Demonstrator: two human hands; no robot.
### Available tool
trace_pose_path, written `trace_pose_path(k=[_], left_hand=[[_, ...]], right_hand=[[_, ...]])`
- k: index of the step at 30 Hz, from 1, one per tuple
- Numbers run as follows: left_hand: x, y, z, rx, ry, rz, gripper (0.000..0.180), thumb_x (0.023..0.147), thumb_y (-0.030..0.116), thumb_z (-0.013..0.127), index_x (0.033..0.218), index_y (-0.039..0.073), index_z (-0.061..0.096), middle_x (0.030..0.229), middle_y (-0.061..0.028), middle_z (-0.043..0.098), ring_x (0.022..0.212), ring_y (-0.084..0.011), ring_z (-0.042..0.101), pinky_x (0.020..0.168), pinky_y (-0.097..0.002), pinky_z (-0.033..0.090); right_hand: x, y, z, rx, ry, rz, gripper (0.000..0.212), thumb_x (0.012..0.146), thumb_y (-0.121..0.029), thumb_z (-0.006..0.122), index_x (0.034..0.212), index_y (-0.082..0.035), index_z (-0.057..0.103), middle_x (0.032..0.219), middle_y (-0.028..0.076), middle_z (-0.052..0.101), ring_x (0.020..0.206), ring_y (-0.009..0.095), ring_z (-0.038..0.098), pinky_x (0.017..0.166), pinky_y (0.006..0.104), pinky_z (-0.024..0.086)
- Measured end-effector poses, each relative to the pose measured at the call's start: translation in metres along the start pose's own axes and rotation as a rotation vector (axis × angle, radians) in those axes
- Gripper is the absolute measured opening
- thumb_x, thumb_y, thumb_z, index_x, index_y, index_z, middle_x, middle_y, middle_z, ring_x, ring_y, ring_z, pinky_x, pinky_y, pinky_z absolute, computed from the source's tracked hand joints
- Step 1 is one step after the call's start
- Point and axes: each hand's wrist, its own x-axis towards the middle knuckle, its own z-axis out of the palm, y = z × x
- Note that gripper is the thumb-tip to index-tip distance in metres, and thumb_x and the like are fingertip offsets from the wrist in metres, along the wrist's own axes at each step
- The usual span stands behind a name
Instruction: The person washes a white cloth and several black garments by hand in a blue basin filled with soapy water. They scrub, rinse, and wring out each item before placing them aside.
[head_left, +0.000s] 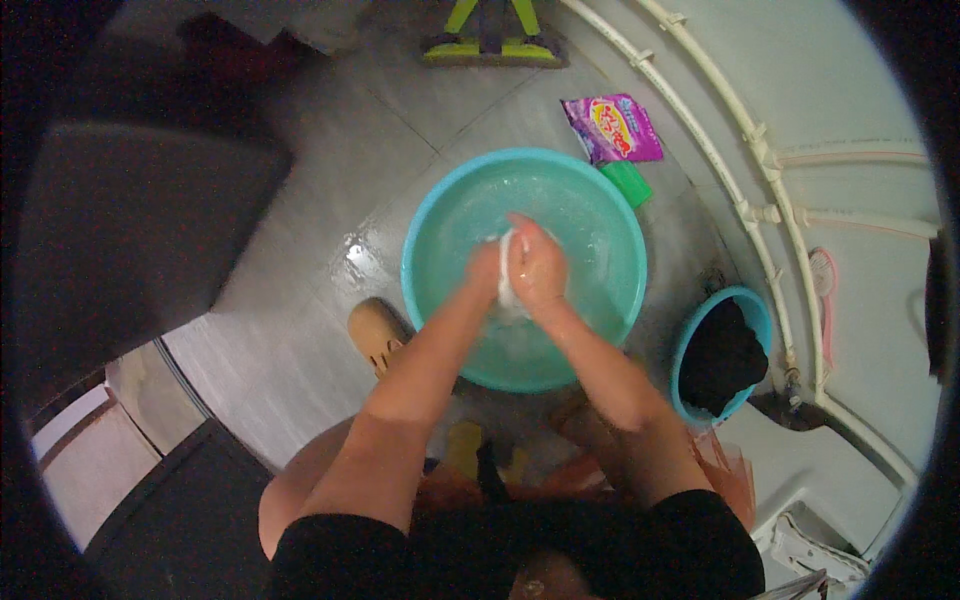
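My right hand (pixel 540 268) wrapped round white cloth (pixel 506 268), left hand (pixel 484 266) gripping its other side, fingers blurred. Cloth inside turquoise basin (pixel 409 250) with water, on grey floor (pixel 290 255). Purple packet (pixel 612 130), green block (pixel 627 185) just beyond rim. Black clothes (pixel 722 355) in small blue tub (pixel 763 318), my right.

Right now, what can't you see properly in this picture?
All in the head view:
White item: its full shape is covered by the left grip, itself blurred, and the right grip.
Tan shoe: partly hidden behind the left forearm.
Green-and-black tool: its upper part is cut off by the top edge.
Black bundle: too dark to make out its folds.
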Motion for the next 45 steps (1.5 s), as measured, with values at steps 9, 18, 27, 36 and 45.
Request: trace_pose_path(k=[9, 18, 27, 36, 45], left_hand=[[0.030, 0.007, -0.006, 0.491, 0.563, 0.508, 0.041, 0.082, 0.024, 0.065, 0.117, 0.003, 0.058, 0.105, -0.0175, 0.061, 0.098, -0.0342, 0.060, 0.085, -0.0449, 0.047], [-0.050, 0.003, -0.025, 1.307, 0.013, 0.735, 0.046, 0.072, 0.007, 0.062, 0.117, 0.010, 0.052, 0.112, -0.0143, 0.051, 0.102, -0.0354, 0.054, 0.086, -0.0469, 0.048], [-0.035, -0.006, -0.044, 1.512, -0.034, 0.400, 0.066, 0.074, 0.008, 0.066, 0.134, 0.027, 0.045, 0.139, -0.0079, 0.039, 0.121, -0.0310, 0.048, 0.097, -0.0440, 0.045], [0.015, -0.022, -0.055, 1.426, 0.068, 0.618, 0.037, 0.072, 0.008, 0.063, 0.108, 0.016, 0.066, 0.105, -0.0133, 0.065, 0.096, -0.0334, 0.064, 0.082, -0.0448, 0.052], [-0.038, 0.088, -0.066, 1.655, -0.015, 0.648, 0.023, 0.077, 0.008, 0.060, 0.098, 0.008, 0.069, 0.099, -0.0142, 0.068, 0.095, -0.0313, 0.066, 0.077, -0.0435, 0.054]], right_hand=[[0.027, 0.059, -0.023, -0.427, 0.086, -0.024, 0.032, 0.088, -0.019, 0.057, 0.118, -0.007, 0.058, 0.109, 0.017, 0.061, 0.101, 0.037, 0.057, 0.086, 0.0422, 0.046], [-0.039, 0.057, -0.067, -0.418, -0.621, -0.405, 0.067, 0.073, -0.017, 0.071, 0.134, -0.008, 0.044, 0.119, 0.014, 0.050, 0.111, 0.035, 0.048, 0.093, 0.0410, 0.044], [-0.020, 0.088, -0.037, -0.457, -0.623, -0.116, 0.047, 0.082, -0.010, 0.060, 0.129, -0.007, 0.050, 0.117, 0.016, 0.057, 0.108, 0.037, 0.054, 0.093, 0.0441, 0.045], [-0.009, 0.020, -0.112, -0.040, -0.639, -0.098, 0.038, 0.090, -0.010, 0.054, 0.128, -0.006, 0.054, 0.120, 0.020, 0.059, 0.112, 0.036, 0.055, 0.098, 0.0401, 0.042], [-0.019, -0.021, -0.171, -0.034, -0.644, 0.048, 0.035, 0.097, -0.013, 0.043, 0.130, -0.003, 0.051, 0.120, 0.018, 0.058, 0.108, 0.029, 0.058, 0.087, 0.0374, 0.050]])
